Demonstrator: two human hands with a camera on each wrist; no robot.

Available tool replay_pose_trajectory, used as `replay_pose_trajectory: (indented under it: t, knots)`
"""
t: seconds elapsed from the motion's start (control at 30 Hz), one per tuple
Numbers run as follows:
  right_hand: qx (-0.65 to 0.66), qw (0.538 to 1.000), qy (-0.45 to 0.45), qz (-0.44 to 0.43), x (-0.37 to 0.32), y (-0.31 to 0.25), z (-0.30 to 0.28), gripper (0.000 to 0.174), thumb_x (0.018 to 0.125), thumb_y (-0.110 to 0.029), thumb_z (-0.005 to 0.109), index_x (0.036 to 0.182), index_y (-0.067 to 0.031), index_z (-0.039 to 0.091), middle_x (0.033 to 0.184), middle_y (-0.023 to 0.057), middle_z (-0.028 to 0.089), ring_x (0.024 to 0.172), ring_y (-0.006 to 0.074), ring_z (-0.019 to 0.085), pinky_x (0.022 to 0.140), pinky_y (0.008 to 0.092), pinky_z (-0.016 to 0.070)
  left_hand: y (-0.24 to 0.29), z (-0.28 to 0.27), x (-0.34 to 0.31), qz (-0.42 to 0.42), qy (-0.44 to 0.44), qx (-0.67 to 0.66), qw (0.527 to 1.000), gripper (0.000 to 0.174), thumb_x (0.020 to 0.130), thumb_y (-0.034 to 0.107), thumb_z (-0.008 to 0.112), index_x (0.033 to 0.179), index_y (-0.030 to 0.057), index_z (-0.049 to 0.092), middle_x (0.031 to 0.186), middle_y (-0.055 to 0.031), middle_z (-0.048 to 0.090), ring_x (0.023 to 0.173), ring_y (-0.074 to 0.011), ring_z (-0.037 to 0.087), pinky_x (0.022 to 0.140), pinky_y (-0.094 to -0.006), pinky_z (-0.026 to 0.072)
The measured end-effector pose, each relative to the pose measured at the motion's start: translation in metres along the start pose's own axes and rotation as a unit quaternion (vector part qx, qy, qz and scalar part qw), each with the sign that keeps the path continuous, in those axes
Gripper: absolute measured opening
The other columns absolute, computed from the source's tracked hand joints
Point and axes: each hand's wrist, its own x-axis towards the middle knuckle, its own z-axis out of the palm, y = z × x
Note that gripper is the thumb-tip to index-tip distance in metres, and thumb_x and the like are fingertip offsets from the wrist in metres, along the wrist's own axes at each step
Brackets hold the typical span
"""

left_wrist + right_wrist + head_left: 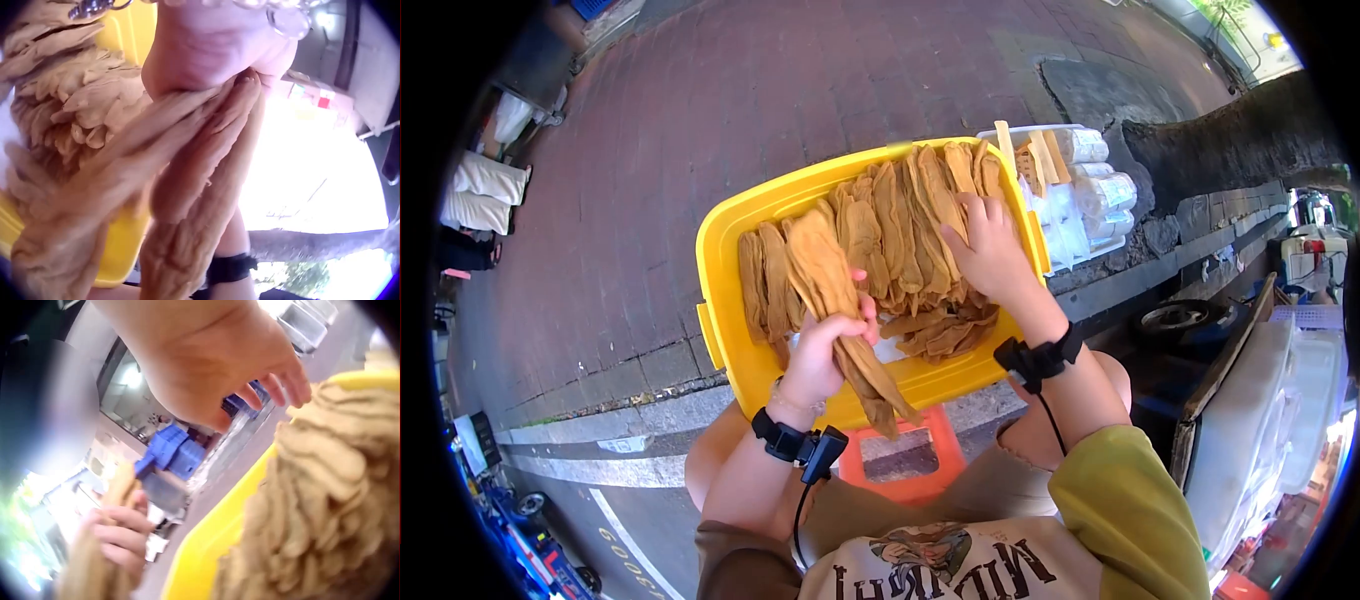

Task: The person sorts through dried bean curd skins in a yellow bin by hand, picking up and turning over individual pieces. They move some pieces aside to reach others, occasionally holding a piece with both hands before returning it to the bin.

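Observation:
My left hand (822, 355) grips a bundle of long, wrinkled tan strips (820, 262), its fingers and thumb wrapped round the middle. The lower ends fan out below the palm in the left wrist view, where the strips (194, 244) look soft and folded. A yellow tub (722, 300) sits in front of my body, packed with similar strips (890, 230) in upright rows. At the tub's right side, my right hand (992, 250) reaches over the rows. Its fingers (294, 381) are extended, with fingertips right at the nearest strips in the right wrist view.
Beyond the tub's right rim stands a clear crate (1070, 250) with wrapped rolls (1108, 190) and wooden pieces. A tree trunk (1240, 130) rises behind it. A red stool (905, 470) is below the tub, between the knees. Brick paving (800, 80) extends ahead.

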Motion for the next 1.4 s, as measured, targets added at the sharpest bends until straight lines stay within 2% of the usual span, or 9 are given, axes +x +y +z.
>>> replay_pose_trajectory:
  t: [0.07, 0.27, 0.37, 0.47, 0.67, 0.8, 0.93, 1.13, 1.4]
  knots:
    - [-0.24, 0.959, -0.141, 0.046, 0.001, 0.027, 0.004, 0.048, 0.077, -0.016, 0.062, 0.117, -0.002, 0.041, 0.107, 0.0192, 0.048, 0.097, 0.038, 0.054, 0.076, 0.0429, 0.0495, 0.004, -0.004, 0.003, -0.028, 0.043, -0.135, 0.99, 0.047, 0.07, 0.004, 0.047, 0.116, 0.0095, 0.042, 0.085, -0.0045, 0.044, 0.072, -0.0156, 0.045, 0.069, -0.0299, 0.0421]
    - [-0.256, 0.945, -0.195, 0.065, -0.008, 0.058, 0.037, 0.041, 0.076, -0.007, 0.058, 0.113, -0.0032, 0.039, 0.106, 0.0191, 0.05, 0.093, 0.0369, 0.06, 0.068, 0.0421, 0.0526, 0.021, -0.004, 0.002, 0.026, 0.021, -0.169, 0.985, 0.029, 0.084, 0.02, 0.05, 0.111, 0.0113, 0.045, 0.075, 0.0006, 0.037, 0.066, -0.0104, 0.039, 0.064, -0.0266, 0.0387]
    - [-0.1, 0.97, -0.191, 0.109, 0.002, 0.076, 0.029, 0.039, 0.075, 0.0, 0.053, 0.111, 0.0004, 0.037, 0.106, 0.0296, 0.049, 0.087, 0.0446, 0.058, 0.071, 0.0451, 0.0506, 0.029, -0.002, -0.001, 0.049, -0.02, -0.196, 0.979, 0.05, 0.092, 0.055, 0.038, 0.111, 0.0098, 0.048, 0.068, 0.0028, 0.036, 0.061, -0.0089, 0.036, 0.06, -0.0249, 0.0361]
    - [-0.054, 0.972, -0.204, 0.1, 0.011, 0.097, 0.034, 0.056, 0.071, -0.001, 0.056, 0.122, -0.0001, 0.033, 0.095, 0.03, 0.056, 0.082, 0.0436, 0.057, 0.073, 0.0472, 0.0473, 0.031, -0.004, -0.004, 0.04, -0.007, -0.186, 0.982, 0.047, 0.093, 0.052, 0.039, 0.112, 0.0098, 0.048, 0.069, 0.0024, 0.038, 0.062, -0.0098, 0.04, 0.061, -0.0259, 0.0386]
    - [0.357, 0.873, -0.15, 0.297, 0.028, 0.039, 0.005, 0.046, 0.076, -0.009, 0.042, 0.119, 0.0026, 0.053, 0.079, 0.0048, 0.058, 0.073, 0.0141, 0.055, 0.063, 0.0253, 0.0431, 0.032, 0.007, -0.002, 0.006, 0.147, -0.139, 0.979, 0.045, 0.093, 0.043, 0.045, 0.123, 0.01, 0.047, 0.083, 0.0002, 0.054, 0.08, -0.0135, 0.054, 0.071, -0.0302, 0.047]
    - [0.477, 0.871, -0.018, 0.119, 0.002, -0.037, 0.01, 0.052, 0.078, -0.009, 0.043, 0.127, 0.0069, 0.042, 0.09, 0.0126, 0.06, 0.081, 0.0196, 0.058, 0.074, 0.0299, 0.0459, 0.011, -0.019, 0.008, -0.005, 0.129, -0.116, 0.985, 0.043, 0.091, 0.04, 0.052, 0.122, 0.011, 0.049, 0.095, -0.0002, 0.056, 0.08, -0.01, 0.054, 0.068, -0.0277, 0.0475]
    - [0.153, 0.965, -0.124, -0.17, -0.042, -0.104, -0.001, 0.061, 0.07, -0.001, 0.05, 0.13, 0.0042, 0.04, 0.101, 0.0201, 0.058, 0.07, 0.0279, 0.062, 0.065, 0.036, 0.0511, -0.008, -0.02, 0.016, -0.04, 0.108, -0.14, 0.984, 0.06, 0.084, 0.06, 0.051, 0.119, 0.011, 0.047, 0.104, -0.0032, 0.058, 0.091, -0.0132, 0.056, 0.08, -0.0298, 0.0462]
    - [0.071, 0.966, -0.152, -0.198, -0.067, -0.102, 0.013, 0.072, 0.069, -0.006, 0.054, 0.136, 0.004, 0.029, 0.094, 0.0207, 0.055, 0.061, 0.0307, 0.06, 0.057, 0.0369, 0.0518, -0.016, -0.021, 0.019, -0.035, 0.159, -0.117, 0.98, 0.068, 0.084, 0.068, 0.034, 0.115, 0.0098, 0.049, 0.108, -0.0066, 0.058, 0.098, -0.0174, 0.054, 0.089, -0.0334, 0.0448]
    - [0.119, 0.951, -0.138, -0.249, -0.071, -0.089, 0.002, 0.075, 0.067, -0.004, 0.055, 0.138, -0.0033, 0.03, 0.092, 0.0148, 0.051, 0.073, 0.03, 0.06, 0.06, 0.0363, 0.0516, -0.011, -0.018, 0.021, -0.009, 0.084, -0.126, 0.988, 0.04, 0.089, 0.043, 0.054, 0.108, 0.0081, 0.05, 0.09, -0.0037, 0.054, 0.092, -0.0178, 0.055, 0.085, -0.0342, 0.0476]
